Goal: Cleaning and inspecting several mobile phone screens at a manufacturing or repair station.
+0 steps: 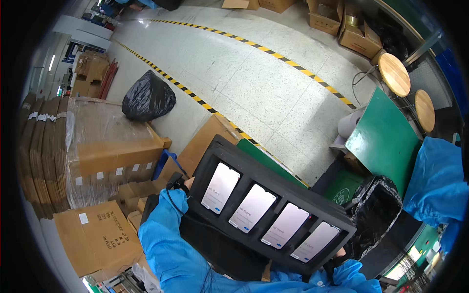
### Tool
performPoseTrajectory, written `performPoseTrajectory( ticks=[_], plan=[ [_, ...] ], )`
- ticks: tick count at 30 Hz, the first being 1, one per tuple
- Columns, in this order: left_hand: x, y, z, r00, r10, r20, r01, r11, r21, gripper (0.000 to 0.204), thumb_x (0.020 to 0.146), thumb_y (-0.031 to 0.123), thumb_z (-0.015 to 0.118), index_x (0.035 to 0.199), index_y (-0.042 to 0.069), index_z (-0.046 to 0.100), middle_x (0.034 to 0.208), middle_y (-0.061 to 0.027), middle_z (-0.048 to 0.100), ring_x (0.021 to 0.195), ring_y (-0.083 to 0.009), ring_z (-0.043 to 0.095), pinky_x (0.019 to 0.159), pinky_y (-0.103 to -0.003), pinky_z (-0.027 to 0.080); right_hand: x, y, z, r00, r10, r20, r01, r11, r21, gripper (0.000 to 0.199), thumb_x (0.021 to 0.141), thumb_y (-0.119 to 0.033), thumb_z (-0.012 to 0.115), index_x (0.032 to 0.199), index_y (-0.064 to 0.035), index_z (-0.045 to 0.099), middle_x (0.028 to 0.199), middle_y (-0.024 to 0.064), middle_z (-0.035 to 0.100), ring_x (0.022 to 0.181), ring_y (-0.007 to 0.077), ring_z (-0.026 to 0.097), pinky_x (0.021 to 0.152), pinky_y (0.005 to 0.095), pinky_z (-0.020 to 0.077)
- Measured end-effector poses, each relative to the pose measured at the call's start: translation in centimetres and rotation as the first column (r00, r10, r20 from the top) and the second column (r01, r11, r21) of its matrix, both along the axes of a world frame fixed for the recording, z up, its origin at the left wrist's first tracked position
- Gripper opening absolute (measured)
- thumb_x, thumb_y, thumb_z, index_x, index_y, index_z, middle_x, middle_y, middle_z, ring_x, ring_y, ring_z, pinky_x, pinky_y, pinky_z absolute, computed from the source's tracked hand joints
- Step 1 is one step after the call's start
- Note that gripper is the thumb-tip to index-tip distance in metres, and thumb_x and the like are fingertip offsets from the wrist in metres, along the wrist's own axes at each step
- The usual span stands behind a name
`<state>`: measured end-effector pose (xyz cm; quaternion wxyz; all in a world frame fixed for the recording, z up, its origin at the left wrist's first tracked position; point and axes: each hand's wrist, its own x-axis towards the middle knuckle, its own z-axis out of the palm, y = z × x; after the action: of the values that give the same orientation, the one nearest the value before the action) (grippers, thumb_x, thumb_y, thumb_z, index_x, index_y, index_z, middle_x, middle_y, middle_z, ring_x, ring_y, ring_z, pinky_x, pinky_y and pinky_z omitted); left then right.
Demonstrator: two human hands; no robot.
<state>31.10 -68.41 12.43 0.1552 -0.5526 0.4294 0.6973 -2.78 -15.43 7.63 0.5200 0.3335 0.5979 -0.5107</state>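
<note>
A long black foam tray (244, 177) is tilted in front of my body, with several smartphones lying face up in its separate slots. Every phone screen is lit white; the leftmost phone (221, 188) and the rightmost phone (315, 241) sit in the end slots. My left hand (188, 183) grips the tray's left end, its fingers mostly hidden. At the lower right end, my right hand (340, 252) closes around the tray, showing only in part. A dark cable runs from near my left wrist along the tray's near side.
Cartons stand at left, including a taped carton (100, 239) and a plastic-wrapped stack (115, 146). A black bag (149, 97) lies on the floor beside striped tape. At right are a green table (386, 132), round stools (394, 74), a lined bin (378, 210) and another person's blue sleeve (437, 178).
</note>
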Motion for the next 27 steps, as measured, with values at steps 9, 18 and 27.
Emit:
performPoseTrajectory(
  ticks=[9,18,27],
  plan=[
    [3.8,3.9,3.7,0.998,0.029,0.049,-0.024,0.995,-0.092,0.041,0.096,0.031,0.051,0.128,0.004,0.055,0.123,-0.0077,0.062,0.106,-0.0163,0.06,0.092,-0.031,0.049,-3.4,6.3,2.9,0.995,-0.002,-0.1,0.005,1.0,0.022,0.044,0.093,-0.048,0.051,0.1,-0.0058,0.063,0.084,0.0063,0.063,0.078,0.0171,0.059,0.067,0.0332,0.0479],
    [4.0,10.1,11.3,0.993,0.02,0.116,0.02,0.942,-0.334,0.041,0.097,0.029,0.05,0.128,0.003,0.055,0.123,-0.0077,0.062,0.107,-0.0166,0.06,0.093,-0.031,0.048,-3.3,15.0,7.4,0.974,-0.107,-0.201,0.109,0.994,-0.003,0.043,0.094,-0.046,0.052,0.101,-0.0047,0.062,0.086,0.0065,0.063,0.08,0.0167,0.059,0.069,0.0328,0.0482],
    [-9.6,21.0,8.5,0.976,-0.207,-0.061,0.178,0.931,-0.319,0.04,0.097,0.027,0.049,0.128,0.003,0.055,0.122,-0.0078,0.062,0.107,-0.0169,0.06,0.093,-0.031,0.047,-2.7,31.5,12.8,0.849,-0.268,-0.455,0.288,0.957,-0.026,0.042,0.094,-0.043,0.052,0.103,-0.0036,0.062,0.088,0.0067,0.064,0.082,0.0164,0.059,0.07,0.0324,0.0485]
  ],
)
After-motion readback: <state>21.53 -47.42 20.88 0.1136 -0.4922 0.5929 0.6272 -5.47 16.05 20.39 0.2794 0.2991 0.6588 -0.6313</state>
